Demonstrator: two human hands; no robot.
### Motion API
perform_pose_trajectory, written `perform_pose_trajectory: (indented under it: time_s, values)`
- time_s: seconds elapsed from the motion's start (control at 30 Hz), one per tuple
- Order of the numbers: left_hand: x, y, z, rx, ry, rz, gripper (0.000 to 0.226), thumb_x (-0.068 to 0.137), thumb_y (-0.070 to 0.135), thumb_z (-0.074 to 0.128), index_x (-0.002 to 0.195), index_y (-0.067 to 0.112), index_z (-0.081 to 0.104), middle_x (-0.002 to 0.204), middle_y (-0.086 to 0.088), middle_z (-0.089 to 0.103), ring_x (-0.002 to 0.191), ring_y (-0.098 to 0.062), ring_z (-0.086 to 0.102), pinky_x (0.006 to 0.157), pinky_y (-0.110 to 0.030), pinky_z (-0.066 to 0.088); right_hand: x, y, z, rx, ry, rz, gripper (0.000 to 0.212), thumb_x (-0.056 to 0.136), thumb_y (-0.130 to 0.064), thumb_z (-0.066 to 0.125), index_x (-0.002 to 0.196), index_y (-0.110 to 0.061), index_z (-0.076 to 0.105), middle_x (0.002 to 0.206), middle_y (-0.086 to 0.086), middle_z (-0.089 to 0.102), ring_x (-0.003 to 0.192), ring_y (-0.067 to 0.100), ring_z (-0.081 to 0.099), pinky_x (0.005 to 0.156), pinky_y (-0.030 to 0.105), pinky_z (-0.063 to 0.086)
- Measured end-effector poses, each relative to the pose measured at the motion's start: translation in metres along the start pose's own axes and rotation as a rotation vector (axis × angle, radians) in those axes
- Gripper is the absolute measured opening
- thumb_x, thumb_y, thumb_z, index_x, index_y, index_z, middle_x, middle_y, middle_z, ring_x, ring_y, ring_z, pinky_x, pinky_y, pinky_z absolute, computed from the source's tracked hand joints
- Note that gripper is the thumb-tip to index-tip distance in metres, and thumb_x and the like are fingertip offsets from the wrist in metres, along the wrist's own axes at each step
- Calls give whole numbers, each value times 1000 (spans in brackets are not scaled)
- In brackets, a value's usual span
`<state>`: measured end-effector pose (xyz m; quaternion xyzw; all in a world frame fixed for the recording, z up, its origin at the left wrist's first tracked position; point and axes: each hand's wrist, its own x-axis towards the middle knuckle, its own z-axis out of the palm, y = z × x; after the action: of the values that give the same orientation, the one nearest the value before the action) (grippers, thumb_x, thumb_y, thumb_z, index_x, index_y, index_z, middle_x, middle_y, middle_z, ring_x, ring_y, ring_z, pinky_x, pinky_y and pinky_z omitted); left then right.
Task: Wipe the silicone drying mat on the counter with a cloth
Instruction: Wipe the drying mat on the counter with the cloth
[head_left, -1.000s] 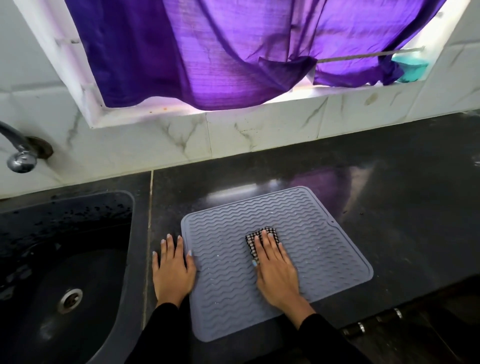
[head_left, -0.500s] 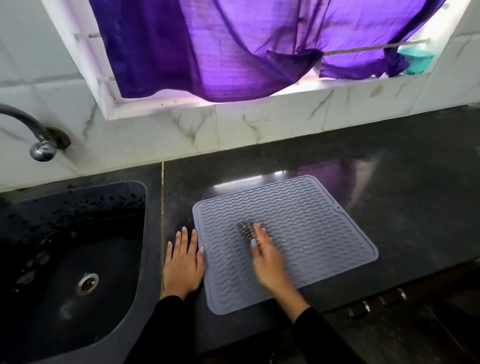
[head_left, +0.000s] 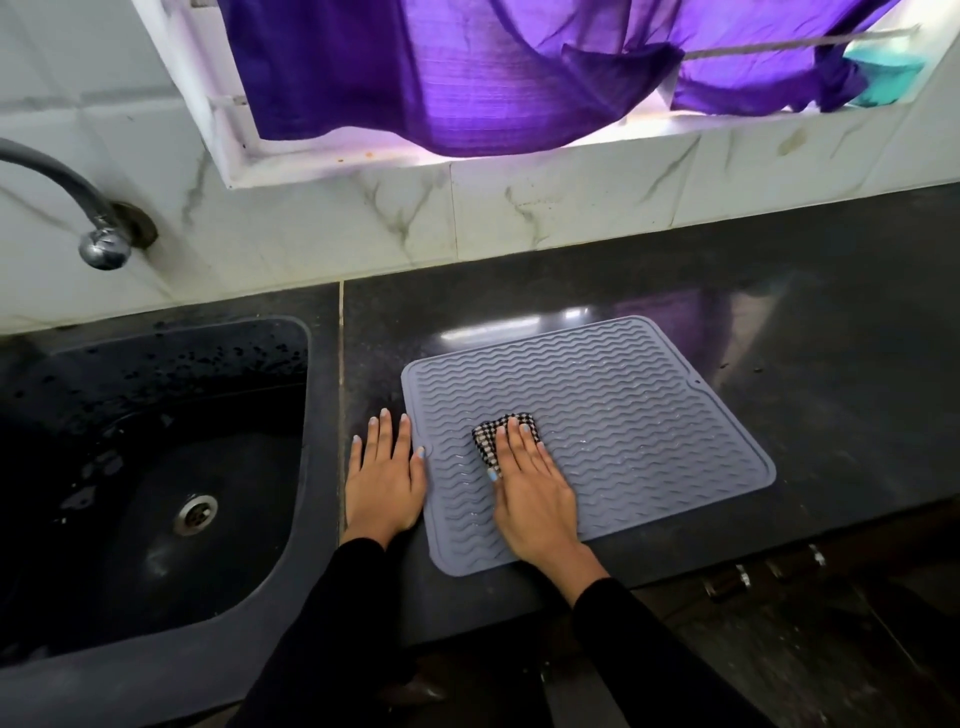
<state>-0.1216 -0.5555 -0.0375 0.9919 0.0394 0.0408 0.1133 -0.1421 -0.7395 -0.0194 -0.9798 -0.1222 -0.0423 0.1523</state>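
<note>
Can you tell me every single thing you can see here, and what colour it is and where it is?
Grey wavy silicone drying mat: one, on the counter.
Black-and-white checked cloth: one, on the mat under the right hand.
Black stone counter: one, right of the sink.
Black sink: one, left.
Silver tap: one, above the sink.
Purple curtain: one, in the window.
Left hand: flat at the mat's left edge.
Right hand: pressing the cloth.

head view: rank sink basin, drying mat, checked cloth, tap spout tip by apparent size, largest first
1. sink basin
2. drying mat, somewhat smaller in frame
3. and 4. checked cloth and tap spout tip: alike. The cloth lies partly under the right hand, so its full extent is hidden.
</note>
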Motion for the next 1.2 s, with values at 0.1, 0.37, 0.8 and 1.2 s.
perform_pose_trajectory:
  time_s: [0.1, 0.37, 0.8, 1.2]
  values:
    - [0, 0, -1, 9, -9, 3, 82, 78, 51, -11, 149, 15, 11, 157, -10, 7, 145, -22, 2, 117, -40, -2, 9, 2, -10, 382, -46, 142, 53, 97, -30, 17, 147, -16, 22, 156, -2, 17, 144, 14, 14, 119, 32, 11]
    - [-1, 0, -4, 43, -58, -15, 71, 84, 42, -2, 149, 16, 8, 157, -9, 3, 145, -21, -1, 117, -39, -3, 6, -54, -7, 455, -84, 116, 52, 99, -19, 29, 148, -5, 16, 157, 9, 13, 146, 19, 8, 119, 31, 3]
    - [-1, -1, -5, 48, -57, 7, 69, 84, 38, 2, 149, 16, 10, 157, -8, 4, 145, -20, 0, 117, -38, -3, -8, -57, 26, 31, 16, -137, 65, 88, -28, 26, 147, -2, 17, 156, 13, 15, 145, 23, 10, 115, 34, -2]
    - [-2, 0, -7, -102, 13, -20, 51, 98, 32, 14, 147, 16, 21, 157, -7, 12, 145, -19, 5, 117, -36, -1, 31, -52, -11, 506, -53, 59, 52, 100, -18, 30, 148, -11, 12, 157, 4, 9, 145, 16, 6, 117, 30, 2]
